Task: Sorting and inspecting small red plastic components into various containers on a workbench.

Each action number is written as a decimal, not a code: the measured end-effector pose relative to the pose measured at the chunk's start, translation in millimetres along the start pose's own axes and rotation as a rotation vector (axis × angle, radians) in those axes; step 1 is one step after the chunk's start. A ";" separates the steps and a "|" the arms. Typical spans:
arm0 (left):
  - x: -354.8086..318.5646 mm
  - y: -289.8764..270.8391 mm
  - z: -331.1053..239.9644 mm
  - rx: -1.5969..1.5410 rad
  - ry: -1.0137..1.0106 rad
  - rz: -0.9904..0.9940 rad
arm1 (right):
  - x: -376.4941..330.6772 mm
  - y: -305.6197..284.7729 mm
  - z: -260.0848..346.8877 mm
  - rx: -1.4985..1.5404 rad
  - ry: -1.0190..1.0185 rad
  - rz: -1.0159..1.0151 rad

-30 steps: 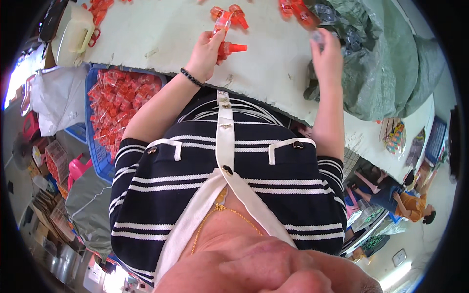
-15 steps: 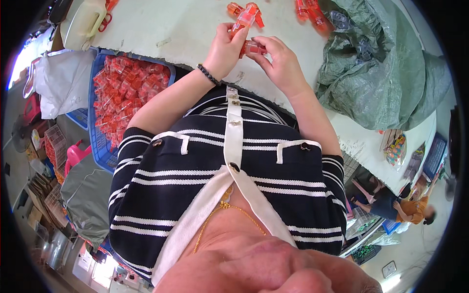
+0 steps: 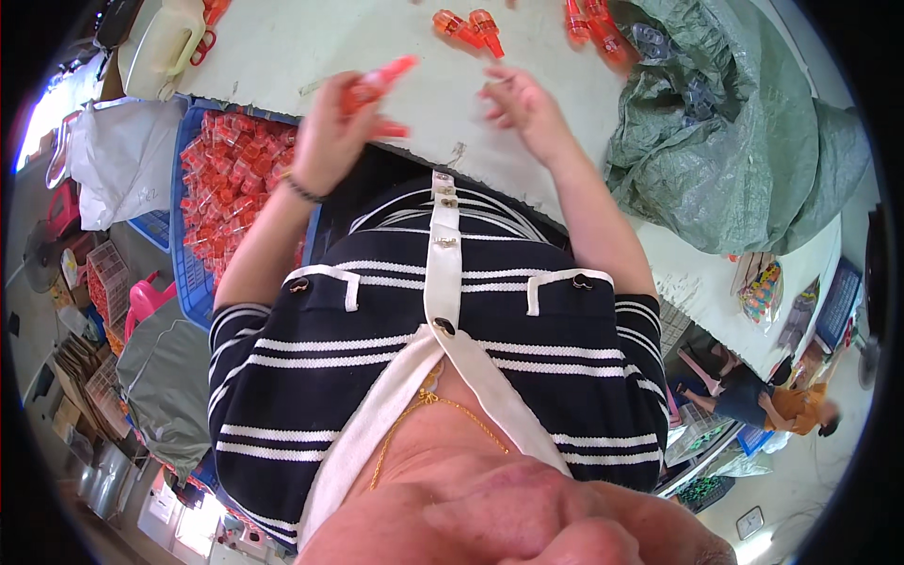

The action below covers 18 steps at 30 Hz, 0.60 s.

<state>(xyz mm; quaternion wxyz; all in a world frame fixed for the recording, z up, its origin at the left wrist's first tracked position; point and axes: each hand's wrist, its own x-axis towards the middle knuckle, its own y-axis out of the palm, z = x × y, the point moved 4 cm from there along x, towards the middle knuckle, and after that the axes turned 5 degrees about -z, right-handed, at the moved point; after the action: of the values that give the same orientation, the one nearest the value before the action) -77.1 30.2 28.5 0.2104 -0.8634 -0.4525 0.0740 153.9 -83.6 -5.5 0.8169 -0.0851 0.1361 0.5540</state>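
Note:
My left hand (image 3: 328,132), wearing a dark beaded bracelet, is closed around red bottle-shaped plastic pieces (image 3: 375,87). One end sticks out past the fingers and another red end shows lower, by the palm. The hand is over the table edge beside the blue crate (image 3: 193,282), which is heaped with small red and clear plastic parts (image 3: 235,179). My right hand (image 3: 529,115) hovers above the white table, fingers loosely bent and apart, their tips blurred; I see nothing in it. Just beyond it lie two red bottle-shaped pieces (image 3: 473,32).
More red pieces (image 3: 598,33) lie at the far right of the white table (image 3: 282,56), against a large green woven sack (image 3: 725,160). A cream plastic jug (image 3: 169,47) and red scissors (image 3: 202,45) stand far left. A person in orange (image 3: 796,407) is at the right.
My hands have parted. The left one moved left toward the crate with red pieces in it; the right one let go and drew slightly to the right.

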 end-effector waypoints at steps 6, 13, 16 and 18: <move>-59.1 -175.4 28.1 0.754 -0.138 -0.164 | 49.2 -97.5 21.1 -0.745 -0.561 -0.493; -127.7 -246.3 43.7 1.467 -0.614 -0.053 | 82.3 -109.4 39.7 -1.143 -0.594 -0.605; -68.8 -191.7 38.2 1.122 -0.137 -0.107 | 92.7 -107.6 40.1 -1.274 -0.471 -0.602; -16.0 -129.8 21.3 0.976 0.085 -0.092 | 97.8 -111.4 31.0 -1.347 -0.283 -0.548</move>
<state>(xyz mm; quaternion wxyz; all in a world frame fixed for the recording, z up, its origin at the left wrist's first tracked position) -190.5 88.7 64.1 0.6116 -0.6456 -0.3937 0.2328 295.3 -29.7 -8.4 0.7064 -0.5268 -0.3660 0.2993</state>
